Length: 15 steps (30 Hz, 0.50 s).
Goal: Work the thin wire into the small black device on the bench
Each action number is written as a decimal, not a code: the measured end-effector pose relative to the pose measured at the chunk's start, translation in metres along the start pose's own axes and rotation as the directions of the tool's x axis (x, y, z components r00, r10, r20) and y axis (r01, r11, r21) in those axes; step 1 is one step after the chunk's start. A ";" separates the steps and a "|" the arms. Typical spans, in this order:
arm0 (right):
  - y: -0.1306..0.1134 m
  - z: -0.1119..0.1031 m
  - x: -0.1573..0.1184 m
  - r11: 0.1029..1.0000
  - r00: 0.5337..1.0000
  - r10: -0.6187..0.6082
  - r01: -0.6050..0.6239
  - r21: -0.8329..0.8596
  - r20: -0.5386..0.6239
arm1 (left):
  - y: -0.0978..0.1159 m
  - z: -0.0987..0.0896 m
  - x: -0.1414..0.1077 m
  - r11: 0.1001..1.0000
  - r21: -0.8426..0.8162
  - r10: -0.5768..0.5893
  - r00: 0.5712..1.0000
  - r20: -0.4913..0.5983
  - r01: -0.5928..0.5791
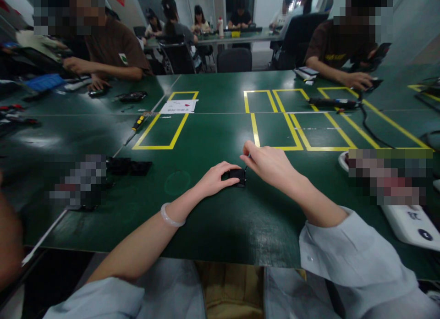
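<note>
On the green table a small black boxy part (pixel 238 177) lies between the thumb and fingers of my left hand (pixel 220 178), which steadies it from the left side. A bracelet circles my left wrist. My right hand (pixel 263 159) is just above and to the right of the part, its fingers closed in a pinch. From that pinch a thin dark rod (pixel 245 168) points down to the part's right edge. Most of the rod is hidden by my fingers, so its kind cannot be made out.
Yellow tape frames (pixel 153 147) mark the table, with a paper label (pixel 179 106) on one. Left are a yellow-black screwdriver (pixel 138 123) and black parts (pixel 129 166). A white device (pixel 412 225) lies right. Across the table, people handle parts near a dark corded tool (pixel 332 102).
</note>
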State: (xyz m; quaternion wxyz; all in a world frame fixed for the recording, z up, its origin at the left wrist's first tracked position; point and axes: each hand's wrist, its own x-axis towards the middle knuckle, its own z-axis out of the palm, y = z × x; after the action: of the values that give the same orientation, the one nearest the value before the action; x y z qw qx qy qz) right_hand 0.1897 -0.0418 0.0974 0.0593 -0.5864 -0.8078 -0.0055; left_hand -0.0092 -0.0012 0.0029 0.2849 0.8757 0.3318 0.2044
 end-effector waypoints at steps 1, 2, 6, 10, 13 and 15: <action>0.000 0.000 0.000 1.000 1.000 0.003 -0.003 -0.003 0.003 | 0.000 0.000 0.000 1.000 -0.001 0.000 1.000 0.004 0.000; 0.000 0.000 0.000 1.000 1.000 0.005 -0.005 -0.002 0.003 | 0.001 -0.001 0.000 1.000 -0.002 -0.001 1.000 0.008 0.001; 0.000 0.000 0.000 1.000 1.000 -0.001 0.002 0.030 -0.020 | 0.002 -0.002 0.000 1.000 -0.002 -0.005 1.000 0.008 0.005; 0.000 0.001 -0.001 0.998 0.998 -0.010 0.013 0.054 -0.061 | 0.001 0.000 0.000 1.000 0.008 0.000 1.000 -0.013 0.000; 0.000 0.000 -0.002 0.999 0.998 -0.006 0.008 0.046 -0.057 | 0.000 0.001 0.000 1.000 0.006 0.005 1.000 -0.017 -0.005; 0.000 0.000 -0.001 1.000 0.999 -0.003 0.004 0.028 -0.039 | 0.000 0.001 0.000 1.000 0.005 0.000 1.000 -0.013 0.000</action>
State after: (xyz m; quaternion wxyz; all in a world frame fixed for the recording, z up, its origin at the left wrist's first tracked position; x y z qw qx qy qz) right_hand 0.1900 -0.0429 0.0970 0.0831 -0.5837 -0.8077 -0.0055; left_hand -0.0085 -0.0018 0.0025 0.2804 0.8752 0.3341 0.2093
